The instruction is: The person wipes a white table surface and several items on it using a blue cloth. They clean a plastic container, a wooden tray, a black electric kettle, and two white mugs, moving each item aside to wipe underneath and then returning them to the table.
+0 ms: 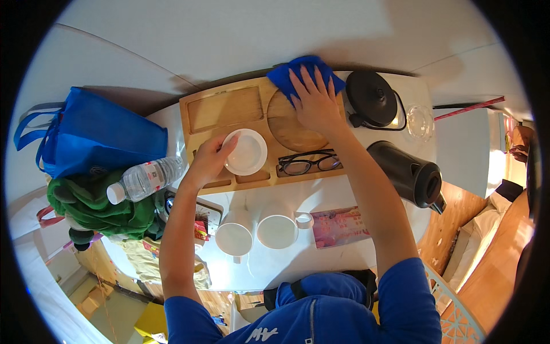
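My left hand (211, 161) holds a small white round dish (245, 152) by its left rim, over the lower middle of a wooden tray (223, 142) with recessed compartments. My right hand (316, 101) lies flat with spread fingers on a blue cloth (281, 79), at the back edge of the tray's round recess (285, 129). Black-framed glasses (302, 167) lie in a compartment at the tray's front right, beside my right forearm. Two white mugs (234, 238) stand in front of the tray, between my forearms.
Right of the tray are a black lidded pot (371, 99), a glass ashtray or dish (420, 123) and a black electric kettle (404, 174). On the left are a blue bag (103, 133), a water bottle (146, 179) and green plush fabric (103, 206). A printed pink sheet (339, 227) lies near the mugs.
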Motion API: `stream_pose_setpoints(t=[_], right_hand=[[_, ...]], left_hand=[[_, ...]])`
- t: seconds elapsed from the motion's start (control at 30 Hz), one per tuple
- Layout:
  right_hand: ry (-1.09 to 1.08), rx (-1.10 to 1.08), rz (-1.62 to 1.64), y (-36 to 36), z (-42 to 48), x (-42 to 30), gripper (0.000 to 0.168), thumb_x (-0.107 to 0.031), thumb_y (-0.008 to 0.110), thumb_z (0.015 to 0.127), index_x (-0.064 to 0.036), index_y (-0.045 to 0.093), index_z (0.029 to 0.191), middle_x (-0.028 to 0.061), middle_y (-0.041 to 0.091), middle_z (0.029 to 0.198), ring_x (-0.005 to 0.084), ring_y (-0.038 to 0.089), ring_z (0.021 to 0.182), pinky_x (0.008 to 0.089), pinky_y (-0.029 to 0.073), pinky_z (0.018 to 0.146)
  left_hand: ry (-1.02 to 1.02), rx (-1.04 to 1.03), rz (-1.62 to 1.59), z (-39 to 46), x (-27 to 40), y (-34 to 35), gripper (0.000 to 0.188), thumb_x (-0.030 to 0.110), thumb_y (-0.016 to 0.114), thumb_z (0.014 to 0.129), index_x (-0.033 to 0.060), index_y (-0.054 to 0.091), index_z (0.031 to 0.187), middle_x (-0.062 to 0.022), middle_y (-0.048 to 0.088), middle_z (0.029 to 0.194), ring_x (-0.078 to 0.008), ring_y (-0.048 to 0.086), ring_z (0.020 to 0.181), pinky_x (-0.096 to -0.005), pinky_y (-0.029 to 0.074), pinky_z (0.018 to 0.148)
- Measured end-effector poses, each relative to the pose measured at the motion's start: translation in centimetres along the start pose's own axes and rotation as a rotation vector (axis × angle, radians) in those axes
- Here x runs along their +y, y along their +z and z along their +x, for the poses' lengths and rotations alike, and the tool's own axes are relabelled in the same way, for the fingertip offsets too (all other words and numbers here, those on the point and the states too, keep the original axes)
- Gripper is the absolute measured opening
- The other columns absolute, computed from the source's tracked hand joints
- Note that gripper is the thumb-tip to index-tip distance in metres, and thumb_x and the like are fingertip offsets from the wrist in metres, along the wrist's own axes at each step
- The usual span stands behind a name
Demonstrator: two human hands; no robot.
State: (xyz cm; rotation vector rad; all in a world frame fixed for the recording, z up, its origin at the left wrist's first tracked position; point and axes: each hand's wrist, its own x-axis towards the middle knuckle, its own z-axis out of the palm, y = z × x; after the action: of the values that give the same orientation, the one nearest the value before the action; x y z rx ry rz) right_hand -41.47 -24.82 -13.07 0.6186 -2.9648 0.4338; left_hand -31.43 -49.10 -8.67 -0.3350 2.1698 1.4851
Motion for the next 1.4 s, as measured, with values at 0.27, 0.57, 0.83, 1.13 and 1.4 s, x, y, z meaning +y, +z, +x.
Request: stream_pose_setpoints(t=[0.27,0.57,0.83,1.13,1.4], right_hand=[[-0.136,-0.253,0.062,-0.9,-5.2,0.4,0.047,-0.022,0.047,0.088,-0.019,0.037,0.134,0.0066,0.024,0.145,0.0377,0.013,0.134,0.0566,0.011,0.105],[-0.232,-0.461,0.339,-0.9,-3.3,-0.9,0.035,-0.023,0.054,0.085,-0.023,0.055,0.12,0.0022,0.025,0.144,0.0344,0.011,0.134,0.0536,0.006,0.107],[-0.084,-0.511,0.509,-3.0,-1.9,-3.4,0.009,-0.016,0.069,0.072,-0.018,0.071,0.081,0.0057,0.052,0.092,0.0251,0.041,0.099,0.0454,0.02,0.102],[-0.036,-0.237,0.397,-3.8,-3.1,0.5,0.025,-0.014,0.069,0.07,-0.013,0.065,0.094,0.012,0.049,0.113,0.0334,0.04,0.11,0.0468,0.026,0.102],[-0.093,-0.002,0.108,-1.4,-4.2,1.5,0.054,-0.018,0.058,0.081,-0.008,0.039,0.131,0.0207,0.03,0.137,0.0416,0.019,0.13,0.0509,0.018,0.106]], left_hand=[[0.005,-0.003,-0.18,-0.2,-1.2,0.5,0.041,0.037,0.048,0.092,0.0008,0.059,0.108,-0.0046,0.061,0.091,-0.0102,0.055,0.085,-0.0235,0.043,0.077],[-0.022,0.024,-0.108,0.3,-1.4,0.9,0.042,0.037,0.048,0.092,0.0014,0.058,0.112,-0.0069,0.062,0.094,-0.012,0.056,0.087,-0.0247,0.043,0.079],[-0.008,0.052,-0.129,0.3,-1.6,0.9,0.044,0.039,0.046,0.092,0.0011,0.058,0.112,-0.0082,0.062,0.095,-0.0132,0.057,0.089,-0.0249,0.043,0.081],[-0.007,0.125,-0.009,0.3,-0.5,1.4,0.046,0.04,0.046,0.091,-0.0004,0.059,0.108,-0.0109,0.063,0.089,-0.0161,0.058,0.084,-0.0266,0.043,0.078],[-0.01,0.149,0.176,0.7,-0.4,1.7,0.048,0.044,0.046,0.089,0.0004,0.06,0.103,-0.017,0.064,0.086,-0.0267,0.062,0.082,-0.032,0.045,0.076]])
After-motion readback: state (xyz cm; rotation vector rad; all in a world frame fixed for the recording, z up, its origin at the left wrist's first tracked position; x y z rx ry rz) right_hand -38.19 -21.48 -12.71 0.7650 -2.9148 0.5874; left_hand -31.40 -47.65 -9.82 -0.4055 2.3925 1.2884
